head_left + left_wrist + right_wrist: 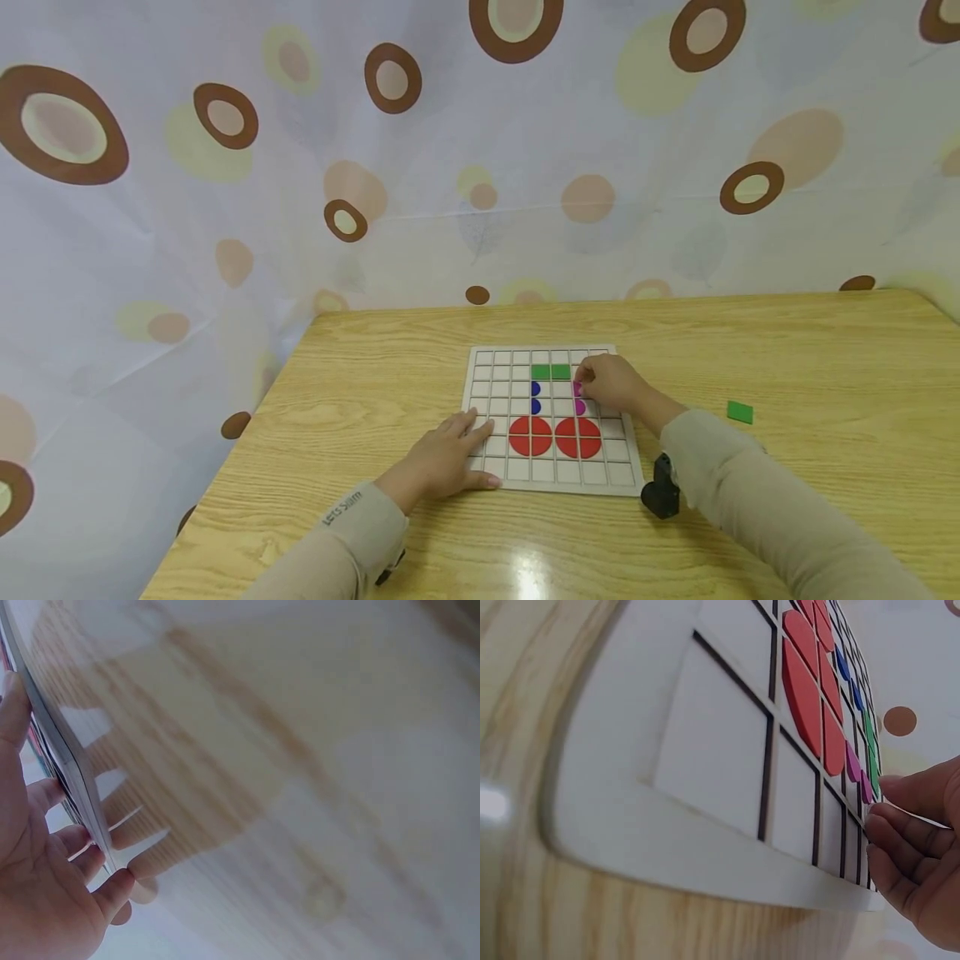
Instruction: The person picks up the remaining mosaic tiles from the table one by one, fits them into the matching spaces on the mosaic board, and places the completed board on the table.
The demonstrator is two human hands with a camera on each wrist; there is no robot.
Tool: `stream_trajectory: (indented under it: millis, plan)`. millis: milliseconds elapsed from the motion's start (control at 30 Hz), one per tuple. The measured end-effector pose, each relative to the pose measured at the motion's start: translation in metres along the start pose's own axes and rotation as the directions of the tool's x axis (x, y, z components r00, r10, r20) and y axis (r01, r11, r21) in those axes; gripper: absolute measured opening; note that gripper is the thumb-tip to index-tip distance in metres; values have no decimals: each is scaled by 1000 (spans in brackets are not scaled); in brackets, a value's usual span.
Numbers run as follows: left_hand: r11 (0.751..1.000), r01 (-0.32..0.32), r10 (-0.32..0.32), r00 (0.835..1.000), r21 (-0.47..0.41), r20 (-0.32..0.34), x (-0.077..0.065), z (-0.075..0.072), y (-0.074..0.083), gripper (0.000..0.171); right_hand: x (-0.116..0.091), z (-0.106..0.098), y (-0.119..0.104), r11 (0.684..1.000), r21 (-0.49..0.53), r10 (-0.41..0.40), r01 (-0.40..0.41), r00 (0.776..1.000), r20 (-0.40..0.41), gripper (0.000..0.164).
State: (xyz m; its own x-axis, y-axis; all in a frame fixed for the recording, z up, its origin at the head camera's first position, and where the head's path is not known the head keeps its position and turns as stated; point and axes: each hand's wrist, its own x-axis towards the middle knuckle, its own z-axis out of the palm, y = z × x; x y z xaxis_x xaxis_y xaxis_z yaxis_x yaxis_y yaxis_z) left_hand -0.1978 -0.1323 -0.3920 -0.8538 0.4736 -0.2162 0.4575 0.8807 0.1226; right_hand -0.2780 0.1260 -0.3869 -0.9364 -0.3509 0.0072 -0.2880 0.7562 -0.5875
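A white grid board (624,475) lies on the table. It carries red quarter-circle pieces (530,437) forming two discs, two blue half-circles (536,407), two green squares (541,372) and two magenta half-circles (581,407). My right hand (617,385) pinches the upper magenta half-circle (577,389) at its cell, partly covering it. From the right wrist view, the thumb and fingertips (889,785) of that hand meet beside the magenta pieces (853,762). My left hand (444,457) rests with spread fingers on the board's lower left edge, steadying nothing else.
A loose green piece (740,412) lies on the wooden table (847,375) to the right of the board. Behind and to the left hangs a patterned cloth (420,167). A black wrist camera (661,492) sits under the right sleeve, close to the board's corner.
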Motion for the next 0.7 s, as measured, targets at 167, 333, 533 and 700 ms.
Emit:
stream_trajectory:
  millis: [167, 333, 533, 700]
  plan:
    - [1000, 4, -4, 1000, -5, 19, 1, -2, 1, 78, -7, -6, 0, 1000, 16, 3, -3, 1000, 12, 14]
    - [1000, 7, -7, 1000, -11, 27, 1, -4, 2, 78, -15, -12, 3, 1000, 29, -6, 5, 1000, 18, 15]
    - [1000, 5, -5, 1000, -11, 29, 0, -6, 4, 78, -25, -19, 12, 999, 27, -18, 18, 1000, 3, 16]
    - [1000, 13, -12, 999, -24, 34, -1, -6, 5, 78, -35, -25, 17, 999, 42, -3, 3, 1000, -1, 17]
